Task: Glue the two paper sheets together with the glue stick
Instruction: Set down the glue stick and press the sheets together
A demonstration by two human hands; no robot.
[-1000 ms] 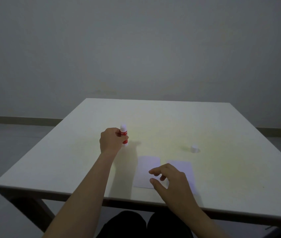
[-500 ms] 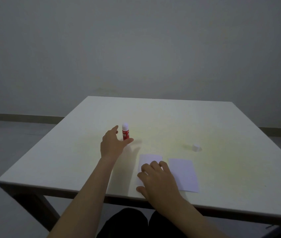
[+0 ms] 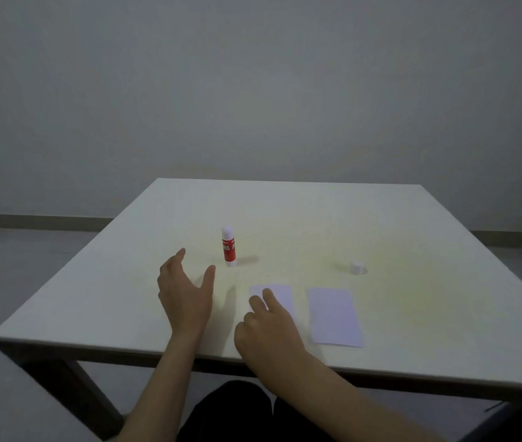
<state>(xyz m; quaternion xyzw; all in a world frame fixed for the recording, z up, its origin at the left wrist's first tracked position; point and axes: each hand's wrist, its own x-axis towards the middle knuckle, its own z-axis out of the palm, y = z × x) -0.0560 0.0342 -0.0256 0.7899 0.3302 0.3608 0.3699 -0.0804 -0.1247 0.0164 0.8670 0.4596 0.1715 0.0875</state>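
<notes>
A red glue stick (image 3: 228, 247) with a white top stands upright on the white table (image 3: 285, 224), uncapped. Its white cap (image 3: 356, 267) lies apart to the right. Two pale paper sheets lie near the front edge: the left sheet (image 3: 280, 295) is partly covered by my right hand (image 3: 269, 327), whose fingers rest on it; the right sheet (image 3: 334, 315) lies flat and free. My left hand (image 3: 186, 291) hovers open, below and left of the glue stick, touching nothing.
The table's front edge (image 3: 157, 349) runs just before my forearms. Dark table legs and my dark-clothed knees show beneath. A plain grey wall and floor lie beyond.
My left hand let go of the glue stick and drew back toward me. My right hand came down onto the left sheet.
</notes>
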